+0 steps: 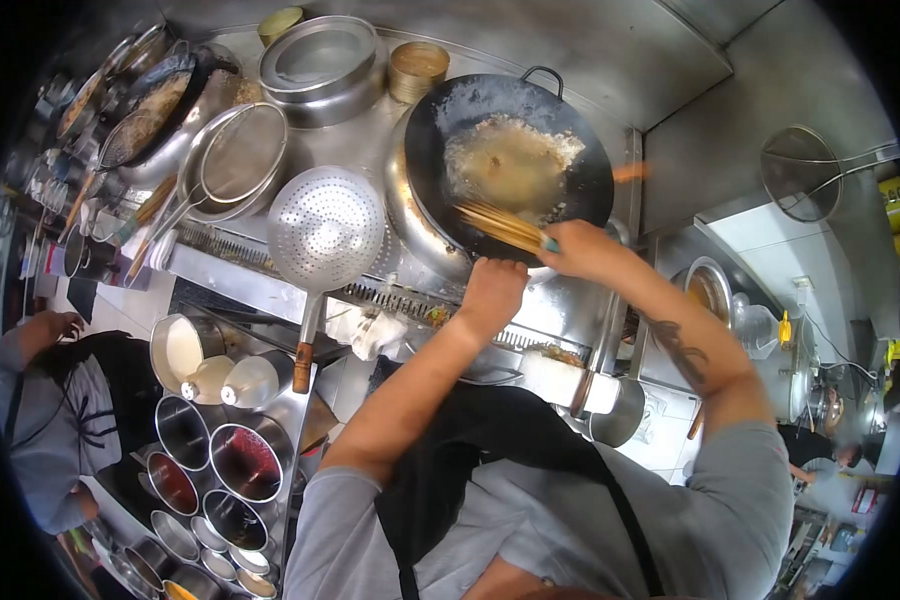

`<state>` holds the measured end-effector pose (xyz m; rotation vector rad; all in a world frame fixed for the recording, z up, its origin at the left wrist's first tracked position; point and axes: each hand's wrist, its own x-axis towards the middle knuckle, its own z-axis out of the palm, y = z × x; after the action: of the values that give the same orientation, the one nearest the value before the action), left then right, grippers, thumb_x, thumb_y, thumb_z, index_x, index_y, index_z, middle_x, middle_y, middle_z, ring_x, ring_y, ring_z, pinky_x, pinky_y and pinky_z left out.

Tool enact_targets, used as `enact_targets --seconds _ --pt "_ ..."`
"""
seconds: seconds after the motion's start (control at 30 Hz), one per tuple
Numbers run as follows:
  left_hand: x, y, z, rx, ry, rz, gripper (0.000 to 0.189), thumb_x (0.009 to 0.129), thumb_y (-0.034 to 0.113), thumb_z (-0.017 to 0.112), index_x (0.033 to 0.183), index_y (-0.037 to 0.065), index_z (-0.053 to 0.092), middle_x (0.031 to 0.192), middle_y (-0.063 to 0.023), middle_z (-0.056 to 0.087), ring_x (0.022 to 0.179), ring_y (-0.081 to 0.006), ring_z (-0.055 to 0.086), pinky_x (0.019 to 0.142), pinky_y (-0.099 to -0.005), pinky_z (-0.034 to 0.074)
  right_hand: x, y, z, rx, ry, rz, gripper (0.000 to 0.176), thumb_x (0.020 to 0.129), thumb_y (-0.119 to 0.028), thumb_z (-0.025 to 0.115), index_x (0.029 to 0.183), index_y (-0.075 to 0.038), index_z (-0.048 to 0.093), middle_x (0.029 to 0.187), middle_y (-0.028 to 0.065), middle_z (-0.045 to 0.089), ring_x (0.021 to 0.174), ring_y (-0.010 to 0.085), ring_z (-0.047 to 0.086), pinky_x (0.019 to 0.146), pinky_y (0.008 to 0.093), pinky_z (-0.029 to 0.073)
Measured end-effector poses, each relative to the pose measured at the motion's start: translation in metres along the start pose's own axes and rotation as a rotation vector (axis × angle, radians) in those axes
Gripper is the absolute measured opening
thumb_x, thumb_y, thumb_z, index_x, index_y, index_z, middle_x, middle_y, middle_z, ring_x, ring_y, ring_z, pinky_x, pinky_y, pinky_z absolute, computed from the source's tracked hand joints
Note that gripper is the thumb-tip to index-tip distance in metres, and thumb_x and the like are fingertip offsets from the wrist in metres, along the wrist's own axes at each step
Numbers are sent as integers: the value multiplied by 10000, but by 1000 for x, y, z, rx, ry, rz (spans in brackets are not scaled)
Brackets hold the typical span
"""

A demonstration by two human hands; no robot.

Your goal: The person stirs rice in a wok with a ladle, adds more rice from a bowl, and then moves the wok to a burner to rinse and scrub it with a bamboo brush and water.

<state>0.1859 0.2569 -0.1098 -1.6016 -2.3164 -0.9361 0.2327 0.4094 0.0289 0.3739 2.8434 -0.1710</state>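
Note:
In the head view a black wok [435, 130] is tilted on the range, with cloudy liquid [500, 165] and pale foam inside it. My right hand [582, 250] is closed around a bamboo wok brush [500, 222], whose splayed bristles reach into the wok at the liquid's near edge. At the wok's near rim my left hand [497, 288] is closed, its fingers curled over the edge; the part beneath them is hidden. A loop handle [544, 72] sticks up from the wok's far rim.
Left of the wok lies a perforated skimmer [327, 228], handle jutting over the range's front edge. Strainers [243, 152] and a lidded pot [320, 65] stand behind. Seasoning containers [245, 462] fill the lower left, near another person [60, 400]. A mesh strainer [802, 172] hangs right.

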Motion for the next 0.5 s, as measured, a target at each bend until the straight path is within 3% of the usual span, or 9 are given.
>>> enact_targets --seconds 0.13,0.23,0.33,0.43,0.47,0.5 --pt "1 3 -2 -8 2 -4 126 896 172 575 808 82 591 759 -100 650 745 -286 640 727 -419 444 9 71 -7 -182 -18 182 359 829 -321 659 1017 -17 691 910 230 692 890 402 669 811 468 531" --pt "1 4 -5 -45 -4 -3 128 897 174 576 809 81 591 761 -103 650 753 -288 639 737 -421 441 34 77 13 -244 131 362 334 845 -309 651 995 -13 689 930 232 693 913 393 668 815 471 537" --pt "0 -3 -1 -16 17 4 129 897 178 570 815 82 595 759 -100 649 761 -283 639 735 -424 438 -7 78 11 -302 202 169 266 860 -229 576 896 -9 720 899 202 711 835 384 695 783 454 558" --pt "1 3 -2 -46 30 10 126 897 177 563 818 84 597 763 -96 649 763 -279 636 731 -422 437 9 117 -21 -282 149 367 294 860 -265 594 966 -12 700 939 199 708 886 384 686 817 458 546" --pt "0 4 -3 -55 36 1 125 896 176 561 819 84 598 764 -95 650 764 -277 635 730 -420 436 15 119 -21 -233 130 428 351 851 -316 620 1053 -35 677 1017 201 697 966 374 669 872 462 525" --pt "0 3 -4 -51 54 11 121 894 172 563 816 85 596 759 -92 646 762 -278 633 729 -421 436 15 118 -16 -230 126 406 360 850 -334 634 1072 -53 675 1027 196 694 984 370 662 879 460 521"
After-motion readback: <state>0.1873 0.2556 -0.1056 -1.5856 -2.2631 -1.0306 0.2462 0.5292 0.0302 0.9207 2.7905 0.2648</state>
